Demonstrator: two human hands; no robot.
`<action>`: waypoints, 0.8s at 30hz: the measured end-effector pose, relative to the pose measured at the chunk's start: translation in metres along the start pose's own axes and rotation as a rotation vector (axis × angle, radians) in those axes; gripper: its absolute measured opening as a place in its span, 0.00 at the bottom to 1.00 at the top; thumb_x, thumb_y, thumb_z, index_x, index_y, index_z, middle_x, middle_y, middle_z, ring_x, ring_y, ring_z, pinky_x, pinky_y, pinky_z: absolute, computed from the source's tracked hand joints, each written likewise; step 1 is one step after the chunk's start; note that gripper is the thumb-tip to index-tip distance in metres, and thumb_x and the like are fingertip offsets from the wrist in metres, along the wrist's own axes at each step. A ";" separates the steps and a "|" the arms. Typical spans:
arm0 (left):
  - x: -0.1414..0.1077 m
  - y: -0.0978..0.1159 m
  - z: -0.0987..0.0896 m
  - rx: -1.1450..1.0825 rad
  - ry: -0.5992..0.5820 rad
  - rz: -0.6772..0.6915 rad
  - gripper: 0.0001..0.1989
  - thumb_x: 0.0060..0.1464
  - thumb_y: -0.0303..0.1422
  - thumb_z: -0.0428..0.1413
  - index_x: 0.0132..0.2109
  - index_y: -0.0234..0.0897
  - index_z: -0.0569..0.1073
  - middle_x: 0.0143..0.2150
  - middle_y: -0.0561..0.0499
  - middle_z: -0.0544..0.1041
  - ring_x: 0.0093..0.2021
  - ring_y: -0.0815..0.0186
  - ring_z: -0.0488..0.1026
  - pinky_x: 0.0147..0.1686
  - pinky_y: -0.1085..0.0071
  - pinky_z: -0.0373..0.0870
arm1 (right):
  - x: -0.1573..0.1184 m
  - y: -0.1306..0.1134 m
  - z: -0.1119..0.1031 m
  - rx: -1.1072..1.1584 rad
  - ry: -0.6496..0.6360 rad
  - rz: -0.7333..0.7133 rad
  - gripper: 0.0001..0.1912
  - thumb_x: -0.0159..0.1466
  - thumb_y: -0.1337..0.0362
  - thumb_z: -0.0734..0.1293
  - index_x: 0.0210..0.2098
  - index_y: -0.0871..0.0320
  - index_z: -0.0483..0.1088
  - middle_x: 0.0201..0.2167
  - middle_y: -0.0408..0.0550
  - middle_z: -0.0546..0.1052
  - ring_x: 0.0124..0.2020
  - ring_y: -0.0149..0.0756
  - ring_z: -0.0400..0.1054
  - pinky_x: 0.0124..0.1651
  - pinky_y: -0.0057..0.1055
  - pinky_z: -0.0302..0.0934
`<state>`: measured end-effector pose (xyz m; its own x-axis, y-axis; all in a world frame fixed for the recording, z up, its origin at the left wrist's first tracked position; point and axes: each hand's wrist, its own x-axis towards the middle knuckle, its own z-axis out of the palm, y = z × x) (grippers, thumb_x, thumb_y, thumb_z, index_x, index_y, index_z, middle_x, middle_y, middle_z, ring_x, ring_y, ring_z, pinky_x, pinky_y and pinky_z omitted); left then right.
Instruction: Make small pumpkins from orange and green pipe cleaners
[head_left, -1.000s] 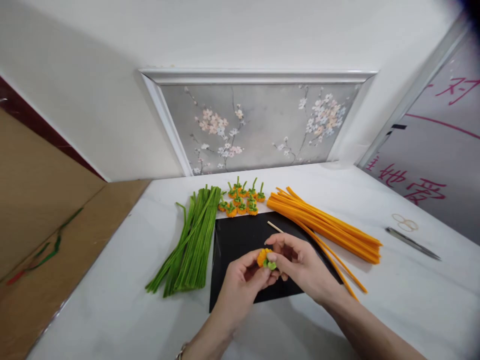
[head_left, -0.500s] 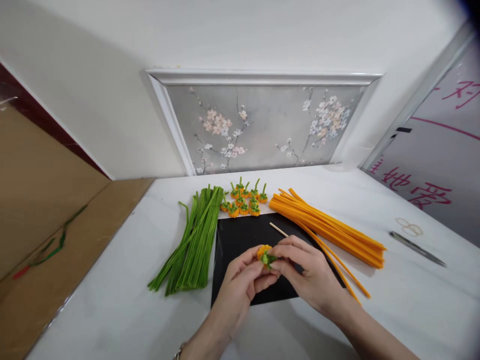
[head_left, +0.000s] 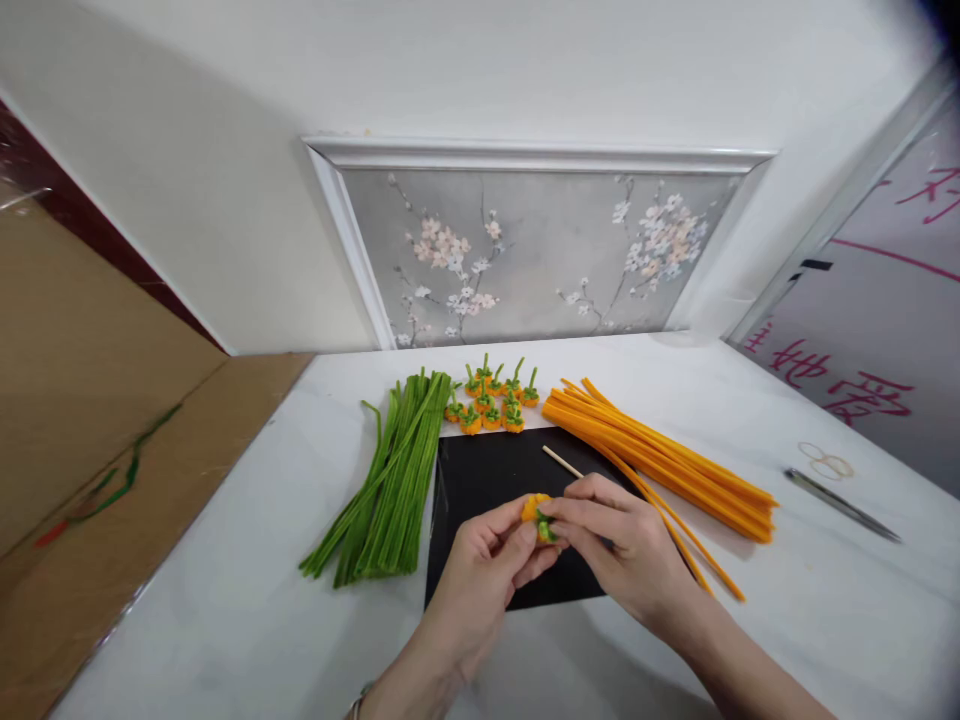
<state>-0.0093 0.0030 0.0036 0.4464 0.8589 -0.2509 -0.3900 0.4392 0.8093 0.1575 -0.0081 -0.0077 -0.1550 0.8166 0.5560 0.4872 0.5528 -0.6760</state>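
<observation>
Above the black mat [head_left: 487,465], both hands meet on a small orange pipe-cleaner fruit [head_left: 534,507] with a green top. My left hand [head_left: 484,560] is closed around its left side, thumb in front and fingers behind. The fingertips of my right hand [head_left: 622,535] pinch the green part from the right and hide some of it. A thin pale stick [head_left: 561,461] lies on the mat, its near end hidden behind my right hand. Just beyond the mat stand several similar orange fruits [head_left: 491,415] with green leaves and upright stems.
A bundle of green pipe cleaners [head_left: 390,490] lies left of the mat. An orange bundle [head_left: 667,465] lies to the right, with loose strands near my right wrist. Farther right are a slim pointed metal tool [head_left: 841,505] and thin beige loops [head_left: 825,460]. Cardboard [head_left: 187,470] borders the table's left.
The fruit has turned slightly in my fingers, and my right fingertips now cover more of its green top. The whole view has shifted a little.
</observation>
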 end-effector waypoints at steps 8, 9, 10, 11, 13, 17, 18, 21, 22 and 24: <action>0.001 0.000 -0.001 -0.001 0.092 -0.010 0.22 0.47 0.37 0.67 0.50 0.41 0.78 0.43 0.48 0.81 0.41 0.67 0.78 0.44 0.74 0.75 | 0.002 -0.002 -0.009 0.020 -0.016 -0.003 0.13 0.65 0.71 0.64 0.46 0.55 0.75 0.37 0.49 0.73 0.37 0.34 0.72 0.38 0.27 0.69; 0.002 0.000 -0.002 0.017 0.115 0.001 0.24 0.46 0.38 0.68 0.52 0.42 0.77 0.41 0.49 0.81 0.39 0.67 0.78 0.44 0.72 0.75 | 0.002 -0.004 -0.011 0.013 -0.017 -0.010 0.13 0.65 0.71 0.64 0.47 0.55 0.74 0.37 0.50 0.73 0.36 0.34 0.71 0.37 0.27 0.69; 0.002 -0.001 -0.002 0.042 0.126 0.015 0.25 0.46 0.39 0.67 0.52 0.42 0.77 0.40 0.49 0.82 0.38 0.67 0.78 0.44 0.71 0.76 | 0.002 -0.006 -0.011 0.008 -0.025 -0.012 0.13 0.65 0.71 0.65 0.48 0.55 0.74 0.37 0.49 0.73 0.34 0.33 0.71 0.35 0.26 0.69; 0.003 -0.001 -0.003 0.074 0.123 0.029 0.25 0.46 0.40 0.67 0.52 0.42 0.77 0.39 0.50 0.81 0.38 0.67 0.78 0.43 0.71 0.76 | 0.002 -0.008 -0.011 0.003 -0.041 -0.008 0.14 0.64 0.70 0.66 0.49 0.55 0.73 0.37 0.49 0.73 0.31 0.32 0.70 0.32 0.26 0.68; 0.003 -0.002 -0.003 0.142 0.094 0.052 0.23 0.46 0.42 0.66 0.50 0.41 0.78 0.40 0.49 0.81 0.40 0.65 0.78 0.43 0.71 0.76 | 0.003 -0.012 -0.010 -0.002 -0.078 -0.006 0.14 0.63 0.70 0.67 0.49 0.54 0.73 0.35 0.48 0.73 0.28 0.30 0.69 0.29 0.25 0.67; 0.002 -0.002 -0.002 0.209 0.080 0.043 0.23 0.44 0.46 0.66 0.45 0.38 0.80 0.42 0.48 0.81 0.40 0.64 0.78 0.42 0.71 0.76 | 0.003 -0.011 -0.004 -0.040 -0.059 -0.104 0.09 0.65 0.72 0.63 0.37 0.56 0.75 0.35 0.49 0.74 0.34 0.33 0.71 0.35 0.27 0.68; 0.002 -0.002 -0.002 0.214 0.080 0.028 0.23 0.44 0.46 0.66 0.46 0.38 0.80 0.41 0.48 0.81 0.39 0.64 0.78 0.42 0.71 0.76 | 0.003 -0.010 -0.003 -0.053 -0.048 -0.134 0.11 0.66 0.73 0.62 0.36 0.56 0.75 0.36 0.50 0.74 0.36 0.34 0.71 0.37 0.28 0.68; 0.000 0.000 0.000 0.226 0.064 -0.008 0.23 0.47 0.47 0.65 0.46 0.37 0.80 0.37 0.48 0.80 0.35 0.66 0.79 0.39 0.73 0.76 | 0.003 -0.006 -0.001 -0.057 -0.022 -0.172 0.12 0.66 0.75 0.60 0.38 0.56 0.73 0.37 0.50 0.75 0.37 0.34 0.71 0.39 0.29 0.68; 0.000 0.001 0.000 0.230 0.063 -0.011 0.22 0.47 0.46 0.64 0.45 0.37 0.80 0.36 0.48 0.80 0.35 0.66 0.79 0.39 0.73 0.76 | 0.003 -0.006 -0.002 -0.045 -0.016 -0.162 0.12 0.66 0.75 0.60 0.39 0.56 0.73 0.36 0.50 0.76 0.36 0.34 0.71 0.39 0.29 0.68; 0.000 0.001 0.001 0.248 0.079 -0.001 0.21 0.47 0.46 0.64 0.44 0.36 0.80 0.37 0.48 0.80 0.35 0.66 0.79 0.39 0.73 0.76 | 0.003 -0.007 -0.004 -0.013 -0.021 -0.110 0.11 0.67 0.74 0.60 0.37 0.56 0.72 0.33 0.48 0.76 0.34 0.33 0.71 0.37 0.28 0.68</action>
<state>-0.0096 0.0031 0.0051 0.3789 0.8805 -0.2850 -0.1760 0.3709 0.9119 0.1568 -0.0105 0.0006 -0.2263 0.7542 0.6164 0.4774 0.6375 -0.6047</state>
